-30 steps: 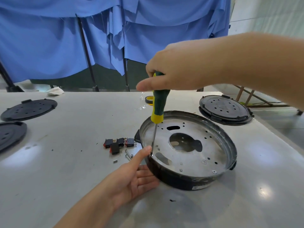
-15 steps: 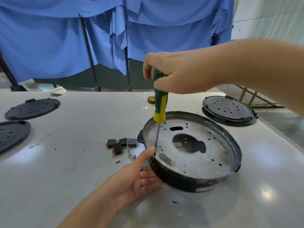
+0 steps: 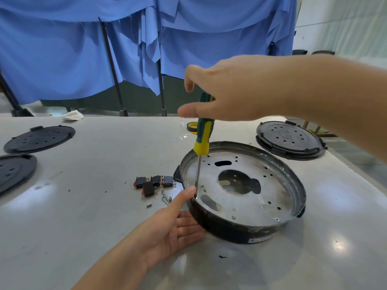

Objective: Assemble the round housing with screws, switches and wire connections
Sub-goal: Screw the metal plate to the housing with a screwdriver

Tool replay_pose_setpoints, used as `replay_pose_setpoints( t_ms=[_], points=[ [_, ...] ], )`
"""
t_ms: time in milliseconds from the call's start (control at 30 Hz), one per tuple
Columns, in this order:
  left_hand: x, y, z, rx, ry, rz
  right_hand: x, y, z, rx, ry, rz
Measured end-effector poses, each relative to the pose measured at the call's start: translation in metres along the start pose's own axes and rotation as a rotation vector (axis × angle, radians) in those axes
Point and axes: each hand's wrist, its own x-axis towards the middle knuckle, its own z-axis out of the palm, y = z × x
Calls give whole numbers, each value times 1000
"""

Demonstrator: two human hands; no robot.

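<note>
my right hand (image 3: 234, 91) loosely holds the screwdriver (image 3: 202, 135) handle; left hand (image 3: 173, 225), fingers straight, steadies the housing (image 3: 240, 229) wall. it looks stiff, light, likely slides on the desk (image 3: 83, 206).

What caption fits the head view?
Right hand drives a screwdriver into the housing; left hand steadies it.

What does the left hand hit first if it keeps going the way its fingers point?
The left hand has its fingers pointing right at the round housing; its black side wall comes first, and they look already against it, though depth is unclear.
</note>
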Motion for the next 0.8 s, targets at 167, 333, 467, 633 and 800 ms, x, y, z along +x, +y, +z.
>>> replay_pose_setpoints(
  t_ms=[167, 333, 467, 633, 800],
  points=[
    [0, 0, -1, 0, -12, 2, 1, 1, -1, 215, -43, -27],
    [-1, 0, 0, -5, -4, 1, 2, -2, -1, 217, -97, -23],
    [-1, 0, 0, -8, 7, 4, 0, -7, -6, 219, -47, -56],
    [-1, 0, 0, -7, 12, 7, -1, -11, -5, 93, -65, -25],
    [-1, 0, 1, -8, 15, 10, 7, -12, 0, 225, -24, -12]
  ],
)
